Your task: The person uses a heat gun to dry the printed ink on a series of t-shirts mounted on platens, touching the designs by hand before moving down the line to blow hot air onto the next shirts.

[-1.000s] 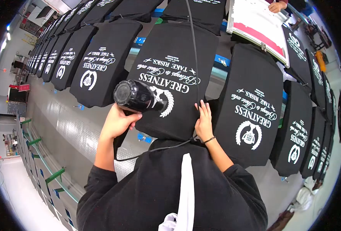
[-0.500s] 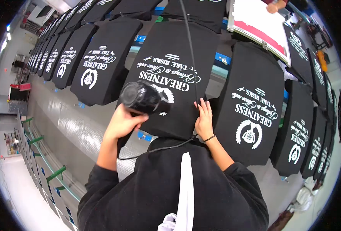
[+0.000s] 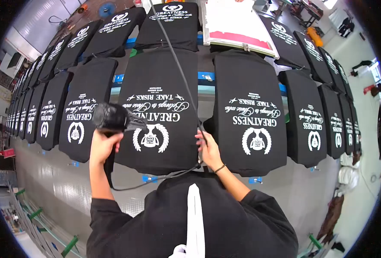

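Observation:
My left hand (image 3: 104, 145) grips the handle of a black dryer (image 3: 111, 117), its nozzle pointing right over the lower left of a black shirt (image 3: 160, 77) with white lettering and a wreath print. At the shirt's right edge is my right hand (image 3: 207, 147), its fingers bent around a black cable (image 3: 177, 64). The cable runs down from the top of the view past this hand, then loops left below the shirt towards the dryer. A second printed black shirt (image 3: 250, 81) lies just right of my right hand.
More printed shirts (image 3: 87, 86) lie in rows to both sides and behind. A white-and-pink screen frame (image 3: 238, 26) rests at the far side, with part of another person's hand at its top edge. Blue brackets (image 3: 207, 77) show between the shirts. Green-armed racks (image 3: 70, 245) stand lower left.
The view has turned, so the shirts appear lower and further left. The dryer has moved left off the wreath print. My right hand has come off the shirt's edge and closed around the cable.

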A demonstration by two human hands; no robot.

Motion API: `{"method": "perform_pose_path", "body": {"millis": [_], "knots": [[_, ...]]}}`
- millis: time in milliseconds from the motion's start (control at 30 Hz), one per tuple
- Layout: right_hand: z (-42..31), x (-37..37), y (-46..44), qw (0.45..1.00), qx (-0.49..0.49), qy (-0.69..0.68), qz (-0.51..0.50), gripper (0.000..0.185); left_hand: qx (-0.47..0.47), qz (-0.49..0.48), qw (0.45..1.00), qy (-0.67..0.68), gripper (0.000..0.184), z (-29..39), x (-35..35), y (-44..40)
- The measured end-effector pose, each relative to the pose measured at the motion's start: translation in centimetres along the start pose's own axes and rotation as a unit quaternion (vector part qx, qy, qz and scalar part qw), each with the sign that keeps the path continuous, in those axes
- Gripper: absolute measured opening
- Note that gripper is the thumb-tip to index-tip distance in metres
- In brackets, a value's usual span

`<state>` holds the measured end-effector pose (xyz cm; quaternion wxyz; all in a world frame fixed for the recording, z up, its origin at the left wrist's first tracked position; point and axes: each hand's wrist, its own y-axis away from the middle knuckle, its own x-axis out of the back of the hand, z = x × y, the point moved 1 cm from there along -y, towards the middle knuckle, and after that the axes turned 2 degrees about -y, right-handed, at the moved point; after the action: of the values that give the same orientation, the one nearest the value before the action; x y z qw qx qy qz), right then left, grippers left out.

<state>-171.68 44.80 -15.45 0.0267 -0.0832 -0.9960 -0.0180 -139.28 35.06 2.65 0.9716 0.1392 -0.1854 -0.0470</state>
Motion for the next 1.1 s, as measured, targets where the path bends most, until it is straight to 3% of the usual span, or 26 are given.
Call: {"method": "perform_pose_path", "body": {"millis": [33,100,200,300,367,567,700,900,933,1100], "knots": [[-0.8,0.0,0.5,0.991,-0.082,-0.106,-0.006,0.027,-0.020,0.000,0.999,-0.041,0.010,0.3,0.1,-1.1],[-3.1,0.9,1.4,0.955,-0.152,-0.251,-0.035,0.025,-0.040,0.085,0.993,-0.067,0.015,1.5,-0.8,-2.8],[-6.1,2.2,2.8,0.943,-0.141,-0.302,-0.010,0.028,-0.079,0.089,0.991,-0.054,0.020,1.6,-1.8,-7.6],[-7.3,4.1,3.8,0.964,-0.088,-0.250,0.023,0.032,-0.097,0.009,0.995,0.022,0.015,3.8,-4.8,-10.8],[-7.4,6.2,4.6,0.976,-0.084,-0.200,0.028,0.031,-0.134,0.019,0.991,0.007,0.010,4.5,-8.2,-11.8],[-6.7,16.2,6.7,0.978,-0.086,-0.176,0.067,0.031,-0.117,-0.106,0.987,-0.015,0.010,8.6,-20.4,-7.8],[-6.2,24.8,7.9,0.986,-0.065,-0.145,0.052,0.028,-0.158,-0.158,0.974,-0.045,0.013,11.5,-30.2,-5.3],[-7.5,35.7,9.9,0.994,-0.018,-0.076,0.079,0.030,-0.151,-0.181,0.972,-0.001,0.013,15.7,-42.2,-4.6],[-7.2,36.8,10.2,0.994,-0.017,-0.081,0.078,0.030,-0.142,-0.147,0.979,0.023,0.011,16.6,-43.9,-3.9],[-5.0,41.4,10.5,0.991,-0.033,-0.061,0.117,0.031,-0.127,-0.147,0.981,0.015,0.027,17.5,-47.2,-5.4]]}}
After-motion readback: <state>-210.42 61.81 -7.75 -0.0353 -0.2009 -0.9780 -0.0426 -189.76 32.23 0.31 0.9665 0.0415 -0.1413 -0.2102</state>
